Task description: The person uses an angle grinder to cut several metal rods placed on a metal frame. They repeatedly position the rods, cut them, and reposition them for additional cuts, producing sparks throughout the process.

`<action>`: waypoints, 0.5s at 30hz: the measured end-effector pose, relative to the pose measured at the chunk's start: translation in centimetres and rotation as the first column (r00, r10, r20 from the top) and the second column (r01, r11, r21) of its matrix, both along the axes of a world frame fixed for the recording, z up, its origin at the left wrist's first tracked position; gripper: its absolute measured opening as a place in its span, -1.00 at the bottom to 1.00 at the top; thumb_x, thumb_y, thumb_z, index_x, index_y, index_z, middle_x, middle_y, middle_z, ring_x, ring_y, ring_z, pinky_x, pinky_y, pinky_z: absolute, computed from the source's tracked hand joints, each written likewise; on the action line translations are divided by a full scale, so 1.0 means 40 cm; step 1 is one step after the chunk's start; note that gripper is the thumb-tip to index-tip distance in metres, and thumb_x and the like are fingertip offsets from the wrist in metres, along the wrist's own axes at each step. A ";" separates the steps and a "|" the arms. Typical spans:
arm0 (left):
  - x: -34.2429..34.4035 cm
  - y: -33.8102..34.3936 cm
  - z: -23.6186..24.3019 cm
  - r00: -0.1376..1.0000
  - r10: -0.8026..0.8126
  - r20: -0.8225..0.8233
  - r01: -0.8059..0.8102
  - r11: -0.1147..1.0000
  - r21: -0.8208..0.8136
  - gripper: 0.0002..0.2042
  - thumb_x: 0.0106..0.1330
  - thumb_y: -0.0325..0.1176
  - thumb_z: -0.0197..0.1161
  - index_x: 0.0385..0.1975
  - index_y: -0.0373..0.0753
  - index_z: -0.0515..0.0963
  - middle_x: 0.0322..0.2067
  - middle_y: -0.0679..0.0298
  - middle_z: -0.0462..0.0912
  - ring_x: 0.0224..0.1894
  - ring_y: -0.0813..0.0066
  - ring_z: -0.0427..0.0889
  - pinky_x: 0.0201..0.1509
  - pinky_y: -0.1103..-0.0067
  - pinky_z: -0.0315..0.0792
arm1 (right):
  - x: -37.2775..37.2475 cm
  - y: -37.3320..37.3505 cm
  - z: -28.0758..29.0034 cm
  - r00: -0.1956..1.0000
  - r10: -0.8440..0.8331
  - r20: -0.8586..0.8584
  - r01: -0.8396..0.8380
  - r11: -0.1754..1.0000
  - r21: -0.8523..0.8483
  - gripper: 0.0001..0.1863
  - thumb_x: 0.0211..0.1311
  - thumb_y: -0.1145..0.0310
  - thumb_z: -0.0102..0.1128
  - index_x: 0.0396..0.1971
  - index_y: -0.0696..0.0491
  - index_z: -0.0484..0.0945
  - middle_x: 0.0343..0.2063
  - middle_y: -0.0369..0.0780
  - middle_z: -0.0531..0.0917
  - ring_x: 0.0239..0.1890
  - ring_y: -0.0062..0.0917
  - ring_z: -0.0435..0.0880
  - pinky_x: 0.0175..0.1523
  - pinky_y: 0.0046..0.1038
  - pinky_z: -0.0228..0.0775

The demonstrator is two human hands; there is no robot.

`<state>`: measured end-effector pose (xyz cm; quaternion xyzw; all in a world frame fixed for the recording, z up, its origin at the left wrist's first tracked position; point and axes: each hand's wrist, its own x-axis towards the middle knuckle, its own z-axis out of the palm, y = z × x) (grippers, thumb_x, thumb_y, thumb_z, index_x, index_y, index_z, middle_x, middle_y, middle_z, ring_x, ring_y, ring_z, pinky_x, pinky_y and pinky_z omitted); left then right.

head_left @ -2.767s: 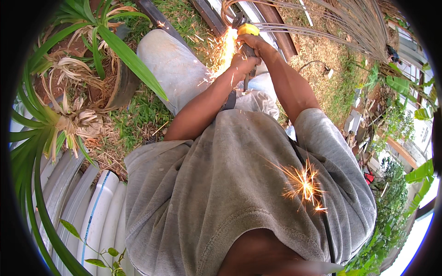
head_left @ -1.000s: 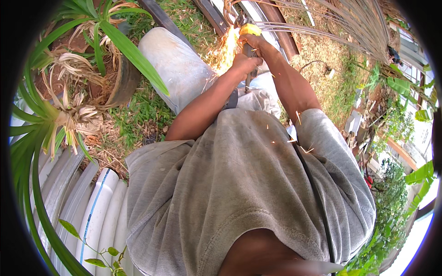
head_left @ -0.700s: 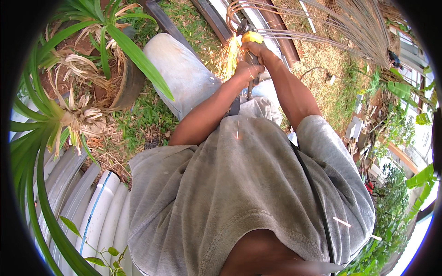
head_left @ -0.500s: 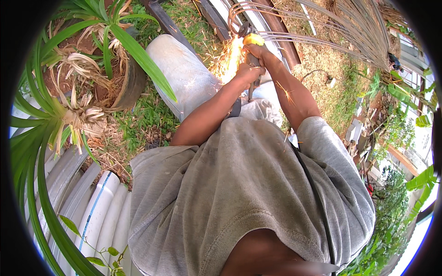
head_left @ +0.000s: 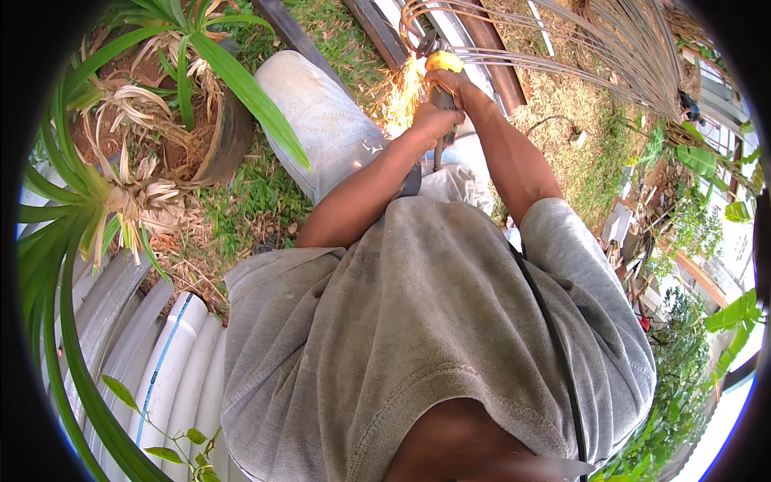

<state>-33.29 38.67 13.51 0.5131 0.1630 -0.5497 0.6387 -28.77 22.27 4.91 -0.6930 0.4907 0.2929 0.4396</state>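
Observation:
My right hand (head_left: 454, 85) is closed around the front of a yellow-and-dark angle grinder (head_left: 444, 61), just behind its head. Below it, my left hand (head_left: 436, 120) grips the tool’s dark body, fingers wrapped round it. The grinder’s head meets a bundle of long thin metal rods (head_left: 562, 60), some ending in bent loops. Bright sparks (head_left: 405, 100) spray down and to the left, beside my leg in pale jeans (head_left: 313, 120). The exact point where the disc touches metal is too small to make out. A black cord (head_left: 554, 337) runs over my shirt.
Dark steel bars (head_left: 297, 36) and a rusty beam (head_left: 499, 72) lie beyond my knee on grass and dry ground. A potted plant (head_left: 213, 153) with long leaves is at left, above white pipes (head_left: 169, 361). Scrap boards (head_left: 695, 269), greenery and a fence line the right.
The spray of sparks varies, with fewer stray sparks over my shirt now than earlier. The whole view has shifted slightly; both hands keep their grip on the grinder.

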 end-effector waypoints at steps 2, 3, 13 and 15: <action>0.001 0.005 0.008 1.000 -0.006 -0.014 0.006 1.000 -0.006 -0.79 0.08 -0.44 0.41 -0.38 -0.40 0.54 -0.49 0.19 0.53 -0.54 0.38 0.53 -0.56 0.40 0.49 | -0.003 0.006 0.007 1.000 0.003 0.024 -0.002 1.000 -0.023 -0.65 -0.06 0.16 0.41 -0.29 -0.01 0.58 -0.47 -0.22 0.60 -0.55 -0.44 0.58 -0.44 -0.33 0.44; 0.002 0.007 0.011 1.000 -0.003 -0.010 0.003 1.000 -0.020 -0.79 0.09 -0.43 0.42 -0.38 -0.39 0.55 -0.49 0.19 0.53 -0.53 0.38 0.53 -0.56 0.41 0.49 | -0.005 0.008 0.010 0.999 0.012 0.038 -0.011 0.999 -0.034 -0.65 -0.06 0.16 0.41 -0.28 -0.01 0.58 -0.46 -0.22 0.61 -0.55 -0.44 0.58 -0.43 -0.32 0.45; -0.001 0.010 0.010 1.000 0.017 0.002 -0.017 0.999 -0.041 -0.76 0.05 -0.45 0.43 -0.36 -0.41 0.54 -0.47 0.17 0.55 -0.53 0.36 0.55 -0.59 0.40 0.48 | -0.008 0.011 0.011 0.990 0.106 0.089 -0.103 0.994 -0.033 -0.64 -0.08 0.11 0.40 -0.33 0.04 0.62 -0.35 -0.19 0.64 -0.37 -0.39 0.60 -0.29 -0.30 0.46; -0.004 0.009 0.006 0.998 0.049 -0.028 -0.050 0.997 -0.057 -0.77 0.06 -0.45 0.43 -0.36 -0.40 0.55 -0.48 0.18 0.55 -0.53 0.36 0.55 -0.61 0.41 0.47 | -0.008 0.010 0.013 0.994 0.097 0.044 -0.097 0.995 -0.011 -0.62 -0.07 0.13 0.40 -0.26 0.00 0.58 -0.41 -0.20 0.62 -0.46 -0.42 0.59 -0.35 -0.31 0.45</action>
